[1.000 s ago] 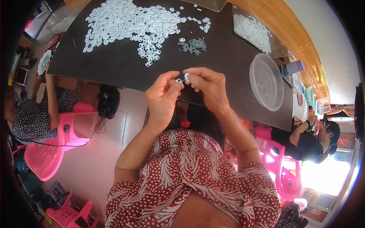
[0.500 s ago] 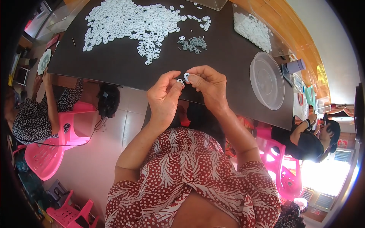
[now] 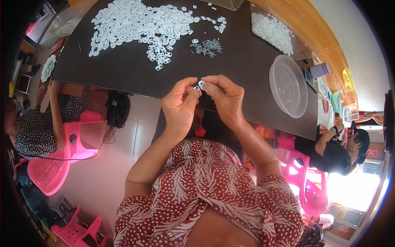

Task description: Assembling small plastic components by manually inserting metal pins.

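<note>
My left hand pinches a small white plastic piece with a dark hole between thumb and fingers. Opposite it, my right hand grips a white oval ring. Both parts meet just beyond the table's near edge, and my fingertips cover much of them. Further up the dark table lies a broad heap of white oval pieces, trailing off in smaller holed pieces. To its right sits a little pile of grey pins.
On the right of the dark table are a round clear plastic lid and a clear bin of white pieces. People sit at the left and right on pink chairs. A purple cup stands beyond the lid.
The two white pieces have come together; the gap with a thin grey pin between them has closed. My left hand has moved slightly right.
</note>
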`<state>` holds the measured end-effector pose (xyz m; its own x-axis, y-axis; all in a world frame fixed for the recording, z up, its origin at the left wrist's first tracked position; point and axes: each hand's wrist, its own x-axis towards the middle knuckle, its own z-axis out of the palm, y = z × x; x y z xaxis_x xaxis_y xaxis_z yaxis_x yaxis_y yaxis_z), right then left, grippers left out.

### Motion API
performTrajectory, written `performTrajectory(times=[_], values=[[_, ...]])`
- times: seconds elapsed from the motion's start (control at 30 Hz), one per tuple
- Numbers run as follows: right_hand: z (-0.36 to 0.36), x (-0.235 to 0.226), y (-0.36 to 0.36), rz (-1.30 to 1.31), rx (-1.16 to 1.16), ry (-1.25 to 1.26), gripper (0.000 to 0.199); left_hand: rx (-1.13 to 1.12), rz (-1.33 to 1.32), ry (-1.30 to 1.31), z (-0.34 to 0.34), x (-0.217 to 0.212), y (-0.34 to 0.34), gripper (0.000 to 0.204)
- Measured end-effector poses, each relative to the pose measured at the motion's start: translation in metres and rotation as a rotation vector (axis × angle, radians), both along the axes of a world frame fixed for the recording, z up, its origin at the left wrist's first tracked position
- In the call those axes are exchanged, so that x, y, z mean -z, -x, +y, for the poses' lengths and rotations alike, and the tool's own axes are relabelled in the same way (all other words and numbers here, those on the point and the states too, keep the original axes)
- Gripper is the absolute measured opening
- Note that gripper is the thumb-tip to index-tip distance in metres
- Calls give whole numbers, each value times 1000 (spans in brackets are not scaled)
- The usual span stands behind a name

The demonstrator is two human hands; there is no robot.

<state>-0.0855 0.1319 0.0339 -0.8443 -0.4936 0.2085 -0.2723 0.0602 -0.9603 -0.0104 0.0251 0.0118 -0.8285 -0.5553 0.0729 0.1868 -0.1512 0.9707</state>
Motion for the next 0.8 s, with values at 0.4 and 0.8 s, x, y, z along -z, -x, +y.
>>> performTrajectory(times=[0.4,0.8], values=[[1,6,-6,135,7,68,15,23,50,-247,8,-4,1,21],[2,10,-10,129,28,83,21,-15,131,-299,11,-1,5,20]])
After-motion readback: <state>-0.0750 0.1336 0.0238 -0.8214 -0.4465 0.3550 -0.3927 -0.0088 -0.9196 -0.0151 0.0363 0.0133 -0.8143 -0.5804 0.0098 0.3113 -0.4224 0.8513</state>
